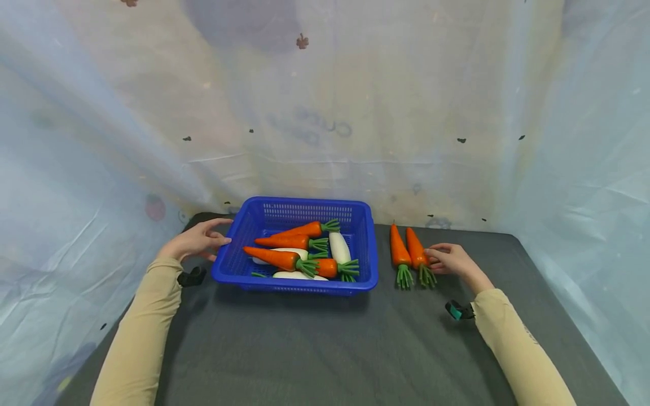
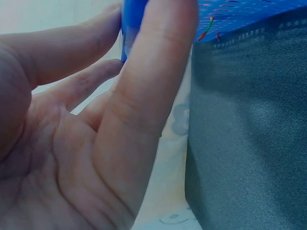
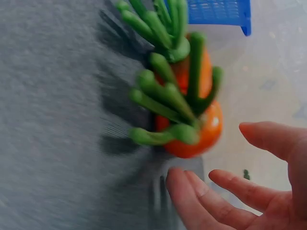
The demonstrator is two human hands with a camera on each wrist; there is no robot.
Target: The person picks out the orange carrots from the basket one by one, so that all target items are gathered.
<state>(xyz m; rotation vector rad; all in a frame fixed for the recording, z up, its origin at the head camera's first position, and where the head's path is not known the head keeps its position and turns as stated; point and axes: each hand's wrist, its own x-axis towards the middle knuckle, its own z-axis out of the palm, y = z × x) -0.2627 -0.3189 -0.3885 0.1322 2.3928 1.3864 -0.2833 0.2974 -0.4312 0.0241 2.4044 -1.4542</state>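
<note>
In the head view, a blue plastic basket (image 1: 294,286) holds several orange carrots (image 1: 281,241) with green tops and a few white radishes (image 1: 339,248). My left hand (image 1: 200,239) is at its left rim. The left wrist view has the blue rim (image 2: 132,21) between fingers of that hand, pinched there. Right of the basket, two carrots (image 1: 400,245) lie side by side on the dark cloth, green tops toward me. Beside the outer carrot (image 3: 211,124) is my right hand (image 1: 451,260), its fingers and thumb spread and apart from the carrot in the right wrist view.
A dark grey cloth (image 1: 304,349) covers the table. Pale translucent sheeting (image 1: 325,113) hangs behind and along both sides, close to the table's back edge. Dark bands (image 1: 459,310) are at both wrists.
</note>
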